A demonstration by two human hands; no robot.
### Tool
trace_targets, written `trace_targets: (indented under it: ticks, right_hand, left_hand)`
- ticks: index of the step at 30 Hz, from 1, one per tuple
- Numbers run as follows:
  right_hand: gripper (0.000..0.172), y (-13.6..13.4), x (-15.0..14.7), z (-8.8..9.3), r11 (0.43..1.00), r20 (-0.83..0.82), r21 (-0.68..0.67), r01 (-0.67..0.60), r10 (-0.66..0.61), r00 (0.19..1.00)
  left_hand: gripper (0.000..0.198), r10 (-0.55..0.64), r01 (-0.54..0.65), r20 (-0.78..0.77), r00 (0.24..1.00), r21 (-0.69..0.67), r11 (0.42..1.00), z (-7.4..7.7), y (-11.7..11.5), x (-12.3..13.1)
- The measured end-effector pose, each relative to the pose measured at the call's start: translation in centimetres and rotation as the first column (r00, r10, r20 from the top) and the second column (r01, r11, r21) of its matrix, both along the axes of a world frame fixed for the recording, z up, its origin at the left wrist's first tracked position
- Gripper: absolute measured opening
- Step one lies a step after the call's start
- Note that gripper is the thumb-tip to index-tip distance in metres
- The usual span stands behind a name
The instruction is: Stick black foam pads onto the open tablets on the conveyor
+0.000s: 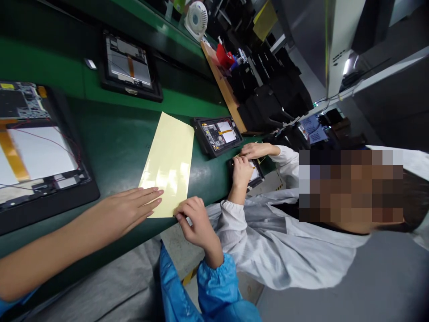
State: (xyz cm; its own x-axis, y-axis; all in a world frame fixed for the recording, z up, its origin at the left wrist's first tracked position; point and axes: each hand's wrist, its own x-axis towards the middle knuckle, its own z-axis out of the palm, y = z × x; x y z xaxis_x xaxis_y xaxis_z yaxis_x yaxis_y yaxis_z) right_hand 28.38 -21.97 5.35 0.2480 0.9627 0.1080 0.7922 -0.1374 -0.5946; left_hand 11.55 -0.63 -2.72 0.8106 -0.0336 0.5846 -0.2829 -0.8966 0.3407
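A glossy pale-yellow sheet (pixel 172 156) lies on the green work surface in front of me. My left hand (pixel 125 209) rests flat on its near left edge, fingers stretched out and side by side. At the near right corner of the sheet, my right hand (pixel 196 221) has its fingers curled, with thumb and forefinger pinching the corner. Left of the sheet lies a large opened tablet (pixel 40 152), its circuit board, white battery and orange tape showing in a black frame. Another opened tablet (pixel 216 134) sits just right of the sheet.
A third opened tablet (pixel 129 65) lies farther back, near a small metal piece (pixel 90 64). On the right a co-worker in a white coat (pixel 284 241) has both hands on another device (pixel 256 174). A white fan (pixel 196 20) and black trays (pixel 264 103) stand behind a wooden strip (pixel 223 87).
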Motion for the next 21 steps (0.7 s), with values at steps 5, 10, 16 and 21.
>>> trace_targets:
  ticks: [5,10,16,21]
  right_hand:
    - [0.013,-0.3,-0.2,-0.3,0.997,-0.101,0.044,0.071,-0.066,0.993]
    - [0.012,-0.2,-0.1,-0.7,0.995,-0.068,0.076,0.061,-0.056,0.996]
    - [0.014,0.0,-0.3,-0.3,0.999,-0.04,0.016,0.042,-0.041,0.998]
    - [0.014,-0.9,-0.8,0.8,0.995,-0.128,0.076,0.067,-0.057,0.99]
  left_hand:
    - [0.044,-0.049,0.049,0.013,0.999,0.031,0.998,0.8,0.7,0.1]
    - [0.047,-0.033,0.031,0.023,0.999,0.05,0.998,1.1,0.8,0.1]
    - [0.047,-0.056,0.056,-0.002,0.998,0.044,0.997,0.6,0.9,0.1]
    - [0.044,-0.058,0.058,0.002,0.998,-0.002,0.998,-0.6,1.1,0.1]
